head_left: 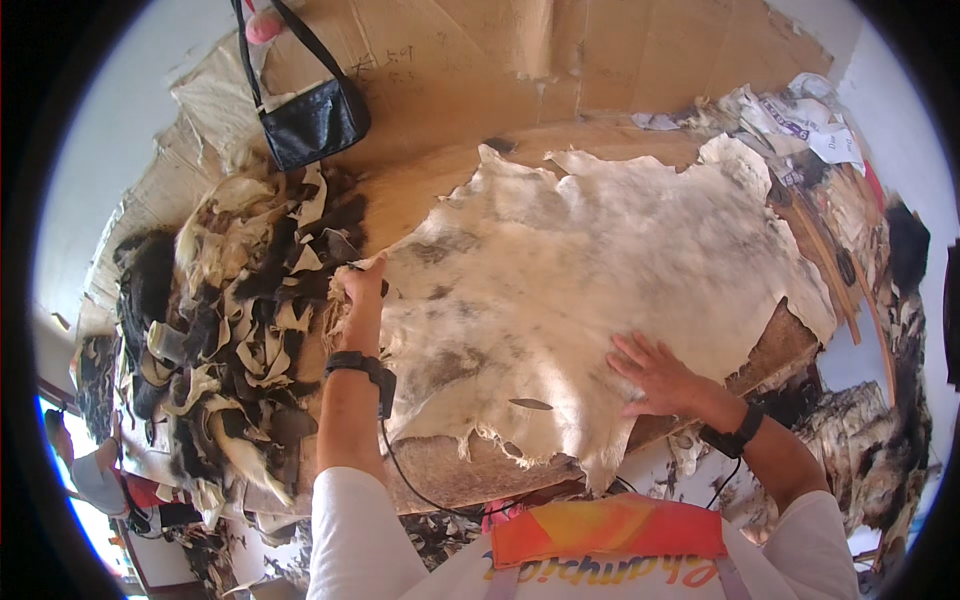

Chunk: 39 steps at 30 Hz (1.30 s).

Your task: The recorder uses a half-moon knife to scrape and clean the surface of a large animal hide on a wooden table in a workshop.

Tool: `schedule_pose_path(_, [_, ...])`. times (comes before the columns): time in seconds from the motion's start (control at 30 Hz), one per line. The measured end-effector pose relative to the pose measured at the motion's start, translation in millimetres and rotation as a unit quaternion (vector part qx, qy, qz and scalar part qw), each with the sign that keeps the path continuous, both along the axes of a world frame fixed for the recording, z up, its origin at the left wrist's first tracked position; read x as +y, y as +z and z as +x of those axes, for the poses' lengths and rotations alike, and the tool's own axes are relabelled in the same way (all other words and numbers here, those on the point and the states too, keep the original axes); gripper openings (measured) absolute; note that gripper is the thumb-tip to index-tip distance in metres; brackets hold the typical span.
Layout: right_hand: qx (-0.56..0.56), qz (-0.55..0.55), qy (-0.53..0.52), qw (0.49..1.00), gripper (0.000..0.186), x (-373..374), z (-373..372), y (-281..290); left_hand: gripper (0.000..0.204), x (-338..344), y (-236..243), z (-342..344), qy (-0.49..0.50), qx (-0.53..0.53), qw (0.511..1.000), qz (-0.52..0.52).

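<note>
A large pale animal hide point(560, 270) with grey patches and ragged edges lies spread over a wooden board point(440, 465). At its left edge my left hand point(363, 283) is closed, gripping the hide's rim. Something small and dark shows beside those fingers; its kind is unclear. My right hand point(655, 375) rests on the lower right part of the hide, fingers spread, holding nothing. Between the hands, nearer the front edge, is a dark leaf-shaped mark point(530, 404), and I cannot tell whether it is a hole.
Black and white fur scraps point(255, 330) are heaped left of the board. A black bag point(315, 122) hangs at the back wall. Wooden strips point(825, 250) and crumpled plastic bags point(780, 115) lie at the right. More fur pieces point(850, 440) sit below right. Another person point(100, 480) is at far left.
</note>
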State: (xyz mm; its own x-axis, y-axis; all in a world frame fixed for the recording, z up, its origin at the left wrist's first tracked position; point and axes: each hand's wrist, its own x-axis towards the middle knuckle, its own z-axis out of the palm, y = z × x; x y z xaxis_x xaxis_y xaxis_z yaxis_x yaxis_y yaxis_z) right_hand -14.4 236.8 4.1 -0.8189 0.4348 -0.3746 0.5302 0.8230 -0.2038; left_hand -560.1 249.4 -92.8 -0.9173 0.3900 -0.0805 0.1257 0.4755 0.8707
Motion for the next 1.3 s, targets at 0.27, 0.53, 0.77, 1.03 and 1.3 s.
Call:
schedule_pose_path(0.27, [-0.015, -0.015, -0.042, 0.999, 0.090, 0.6, 8.6, -1.9, 0.055, -3.1, 53.0, 68.9, -0.126, 0.209, 0.956, 0.165])
schedule_pose_path(0.53, [0.016, 0.010, -0.015, 1.000, 0.091, -5.8, 4.2, -10.5, 0.040, -49.3, 85.7, 34.7, -0.095, 0.291, 0.905, -0.296])
schedule_pose_path(0.77, [0.057, 0.037, -0.014, 0.998, 0.093, -10.1, 2.7, -17.0, 0.038, -24.9, 64.6, 110.5, -0.478, 0.514, 0.682, -0.205])
schedule_pose_path(1.03, [0.111, 0.042, -0.016, 0.993, 0.094, -5.2, 3.4, -42.0, 0.073, -19.2, 32.7, 99.5, -0.495, 0.403, 0.729, -0.248])
schedule_pose_path(1.3, [0.147, 0.065, -0.155, 0.975, 0.077, 24.9, 58.8, 11.5, 0.075, -50.8, 78.8, 143.8, -0.578, 0.347, 0.652, -0.346])
